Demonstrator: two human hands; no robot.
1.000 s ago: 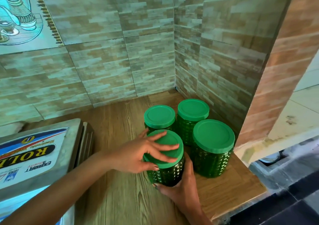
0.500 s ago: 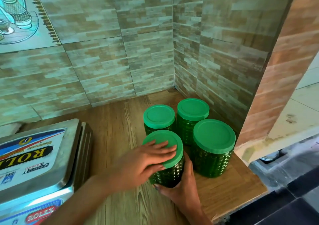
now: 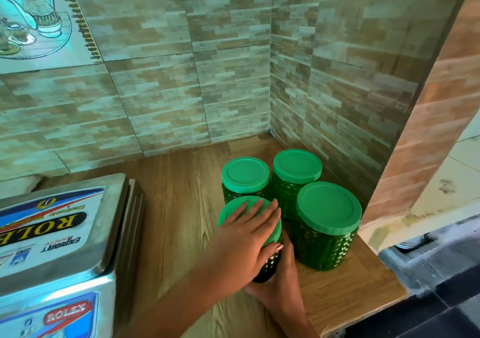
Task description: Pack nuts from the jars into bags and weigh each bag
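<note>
Head view: we hold the nearest dark green knobbly plastic jar (image 3: 268, 265) on the wood-grain counter (image 3: 181, 208).
Our right hand (image 3: 281, 283) wraps its body from the near side. Our left hand (image 3: 244, 236) lies across its bright green round lid (image 3: 229, 211), thumb hooked on the rim. Three matching jars (image 3: 324, 244) crowd just behind, and a steel weighing scale (image 3: 114, 234) stands to the left.

Fairly bright, even daylight, with a cyan tint on the wall tiles (image 3: 130, 91) up and left of the fingers (image 3: 262, 211). The steel scale (image 3: 114, 234) to their left shows pale glare. Shadows are soft. Tile lines bow toward the frame edges, and the fingers look slightly smeared.
</note>
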